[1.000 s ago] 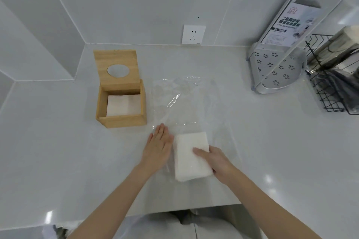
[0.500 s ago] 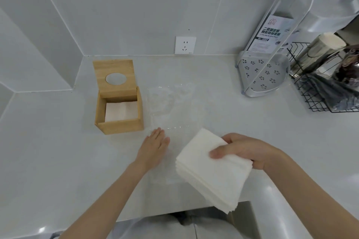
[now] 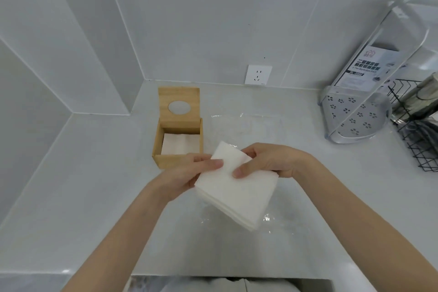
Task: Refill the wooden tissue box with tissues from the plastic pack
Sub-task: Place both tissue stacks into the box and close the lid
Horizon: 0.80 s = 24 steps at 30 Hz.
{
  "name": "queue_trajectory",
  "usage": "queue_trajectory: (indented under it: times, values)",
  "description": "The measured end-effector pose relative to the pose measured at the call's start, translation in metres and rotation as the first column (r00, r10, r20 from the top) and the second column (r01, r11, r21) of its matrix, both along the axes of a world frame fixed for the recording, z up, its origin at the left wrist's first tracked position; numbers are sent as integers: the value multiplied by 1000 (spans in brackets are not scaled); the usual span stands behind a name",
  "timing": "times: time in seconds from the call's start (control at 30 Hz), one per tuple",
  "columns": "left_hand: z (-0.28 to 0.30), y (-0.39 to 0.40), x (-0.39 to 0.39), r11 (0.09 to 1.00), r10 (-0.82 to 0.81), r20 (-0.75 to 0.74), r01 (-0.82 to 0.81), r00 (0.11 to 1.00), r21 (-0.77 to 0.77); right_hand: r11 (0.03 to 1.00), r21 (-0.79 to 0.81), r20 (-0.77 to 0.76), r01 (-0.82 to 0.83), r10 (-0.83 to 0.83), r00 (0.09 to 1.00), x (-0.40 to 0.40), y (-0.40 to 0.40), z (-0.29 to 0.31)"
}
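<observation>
A white stack of tissues (image 3: 234,194) is held in the air above the counter, tilted, its lower corner pointing toward me. My left hand (image 3: 189,175) grips its left edge with the thumb on top. My right hand (image 3: 267,163) grips its upper right part, thumb pressed on the top sheet. The wooden tissue box (image 3: 177,140) stands just behind my left hand with its lid (image 3: 179,108) raised upright, showing an oval hole; some white tissues lie inside. The clear plastic pack (image 3: 251,125) lies flat on the counter under and behind the stack.
A white perforated corner rack (image 3: 355,116) with a printed card stands at the back right. A black wire basket (image 3: 417,130) sits at the far right. A wall socket (image 3: 258,74) is on the back wall. The counter's front edge (image 3: 225,276) is near my body.
My right hand lifted the tissue stack off the plastic pack and brought it left. My left hand left the counter and took hold of the stack's left edge.
</observation>
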<state>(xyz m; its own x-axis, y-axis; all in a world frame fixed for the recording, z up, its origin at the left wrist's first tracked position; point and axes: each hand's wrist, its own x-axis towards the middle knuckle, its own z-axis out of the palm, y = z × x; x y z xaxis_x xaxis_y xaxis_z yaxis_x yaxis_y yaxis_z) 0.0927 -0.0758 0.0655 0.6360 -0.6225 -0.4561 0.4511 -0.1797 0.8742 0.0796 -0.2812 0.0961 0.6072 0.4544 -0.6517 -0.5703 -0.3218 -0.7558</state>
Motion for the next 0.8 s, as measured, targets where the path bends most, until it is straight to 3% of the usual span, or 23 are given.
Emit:
queue_trajectory:
  times: [0.1,0.17,0.33,0.57,0.8]
  values:
    - [-6,16,7,997,66,-1,-66,998,41,999,30,-18,36,-36,999,10,8,-10]
    - [-8,27,14,988,151,-13,-151,988,13,982,101,-59,163,-157,986,15,12,-16]
    - [-14,48,36,914,395,-75,-400,916,-74,829,309,-205,466,-421,884,27,25,-37]
    - [-28,66,73,847,530,-44,-526,847,81,856,110,-1,505,-508,862,68,62,-57]
    - [-38,84,106,809,521,152,-543,840,227,818,-36,213,575,-556,804,105,86,-65]
